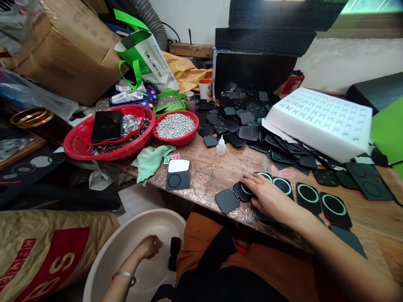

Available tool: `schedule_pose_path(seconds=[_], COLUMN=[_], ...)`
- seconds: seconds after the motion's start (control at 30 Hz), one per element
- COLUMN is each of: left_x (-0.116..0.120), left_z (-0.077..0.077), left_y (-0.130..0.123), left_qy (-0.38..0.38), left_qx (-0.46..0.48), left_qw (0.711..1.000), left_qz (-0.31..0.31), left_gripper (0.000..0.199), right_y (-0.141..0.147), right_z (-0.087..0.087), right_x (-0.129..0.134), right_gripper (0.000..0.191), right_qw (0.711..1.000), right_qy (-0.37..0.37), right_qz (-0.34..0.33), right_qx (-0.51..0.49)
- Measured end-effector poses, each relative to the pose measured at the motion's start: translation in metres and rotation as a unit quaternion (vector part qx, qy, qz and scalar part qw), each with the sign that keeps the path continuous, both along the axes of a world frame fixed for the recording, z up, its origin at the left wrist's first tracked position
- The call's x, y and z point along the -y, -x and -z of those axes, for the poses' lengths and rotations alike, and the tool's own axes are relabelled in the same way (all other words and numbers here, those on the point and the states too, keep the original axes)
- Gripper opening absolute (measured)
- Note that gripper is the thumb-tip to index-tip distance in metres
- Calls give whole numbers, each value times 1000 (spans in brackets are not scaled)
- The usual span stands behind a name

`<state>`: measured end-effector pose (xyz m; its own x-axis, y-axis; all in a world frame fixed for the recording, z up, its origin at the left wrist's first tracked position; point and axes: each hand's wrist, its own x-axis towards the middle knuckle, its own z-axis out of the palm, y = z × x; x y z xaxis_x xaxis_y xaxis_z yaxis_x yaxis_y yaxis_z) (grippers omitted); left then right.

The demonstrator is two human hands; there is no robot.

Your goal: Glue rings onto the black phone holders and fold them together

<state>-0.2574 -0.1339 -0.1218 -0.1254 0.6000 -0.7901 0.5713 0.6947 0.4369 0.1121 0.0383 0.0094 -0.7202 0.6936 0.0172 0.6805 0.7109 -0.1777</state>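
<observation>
My left hand [150,247] is down inside a cream-white basin [105,247], fingers curled in. Whether anything is between them is hidden. Beside it, against the basin's right side, is a black folding piece [174,253]. My right hand [267,193] lies over the near table edge, its fingers closed on a black folding pad [227,201] whose flat square flap sticks out to the left. The hand covers much of the pad's other half. To the right stretches a row of black pads with pale rings [308,198], partly behind my right hand and forearm.
A red bowl of small metal parts [175,126], a larger red basket [75,140], a green cloth [153,161] and a small dropper bottle [221,147] stand on the table [208,167]. Black pieces [248,119] are heaped behind, beside a white foam tray [317,126].
</observation>
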Motion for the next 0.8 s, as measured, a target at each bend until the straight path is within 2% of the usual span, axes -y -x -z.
schedule_pose_path(seconds=[0.07,0.13,0.2,0.27,0.33,0.37,0.43,0.5,0.57,0.67,0.73,0.8], left_x=[-23,-47,-68,-84,-96,-99,-103,-101,-97,-92,-90,-89], left_z=[-36,-81,-123,-148,-150,-145,-128,-113,-104,-104,-107,-111], left_y=[-17,-46,-81,-115,-139,-148,-158,-163,-167,-171,-167,-155], left_qy=[-29,-96,-293,-436,-494,-500,-503,-512,-525,-534,-543,-556], left_qx=[55,94,95,107,83,63,12,-48,-109,-146,-128,-116], left_qw=[998,989,941,867,815,803,797,801,804,800,797,802], left_qz=[30,60,137,216,291,318,335,306,259,232,229,186], left_gripper=[45,41,34,26,51,57,52,45,42,42,45,39], right_y=[-1,-1,-1,0,0,1,1,1,1,5,11,21], right_z=[4,6,6,5,5,6,11,18,25,26,20,10], right_x=[1,4,7,8,7,5,-2,-9,-16,-22,-23,-22], right_gripper=[57,58,60,60,58,56,50,48,52,51,38,26], right_qw=[1000,999,998,996,993,991,986,984,983,986,987,987], right_qy=[7,18,28,40,52,59,73,81,83,71,62,61], right_qz=[4,13,26,42,55,57,55,58,65,59,38,10], right_qx=[-17,-34,-50,-68,-95,-110,-137,-150,-149,-141,-141,-146])
